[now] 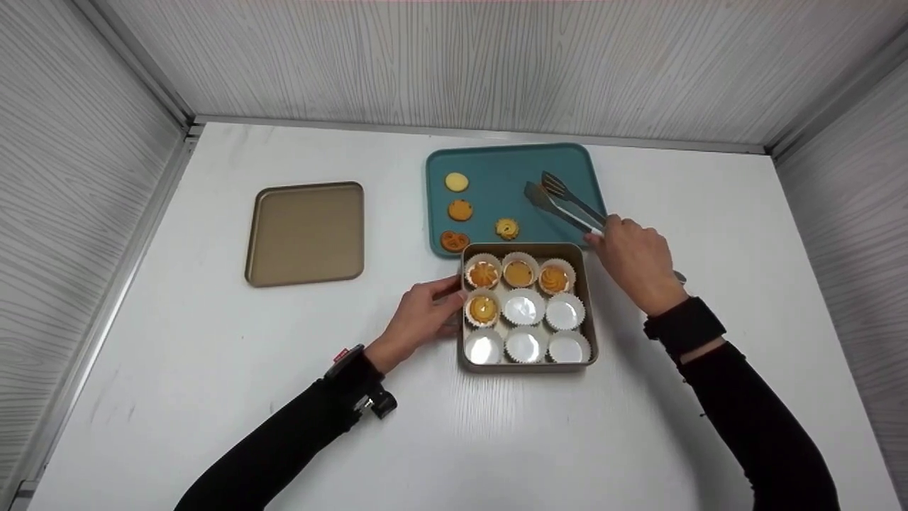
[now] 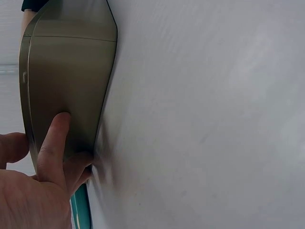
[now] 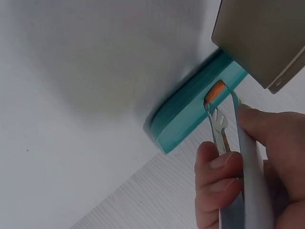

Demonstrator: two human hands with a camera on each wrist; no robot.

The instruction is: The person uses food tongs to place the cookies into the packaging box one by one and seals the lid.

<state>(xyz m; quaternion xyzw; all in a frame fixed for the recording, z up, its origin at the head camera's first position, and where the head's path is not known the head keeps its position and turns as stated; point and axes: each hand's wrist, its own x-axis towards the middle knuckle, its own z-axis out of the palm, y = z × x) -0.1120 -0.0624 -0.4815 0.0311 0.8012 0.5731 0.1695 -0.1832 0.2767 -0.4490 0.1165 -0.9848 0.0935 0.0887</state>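
A square metal tin (image 1: 521, 367) holds several white paper cups, and four of them, the top row and middle-left, contain cookies. My left hand (image 1: 423, 312) holds the tin's left side. In the left wrist view its fingers (image 2: 59, 129) lie against the outer wall, with the thumb at the rim. My right hand (image 1: 633, 259) grips metal tongs (image 1: 578, 213) over the right half of the teal tray (image 1: 511, 160). Between the tong tips is an orange-brown cookie (image 3: 215, 92), mostly covered by the tongs in the head view.
On the tray's left lie a pale round cookie (image 1: 457, 182), an orange round cookie (image 1: 460, 210), a pretzel-shaped cookie (image 1: 455, 241) and a flower-shaped cookie (image 1: 506, 228). A flat bronze lid (image 1: 306, 234) lies to the left. Grey wood-grain panels (image 1: 482, 67) enclose the table.
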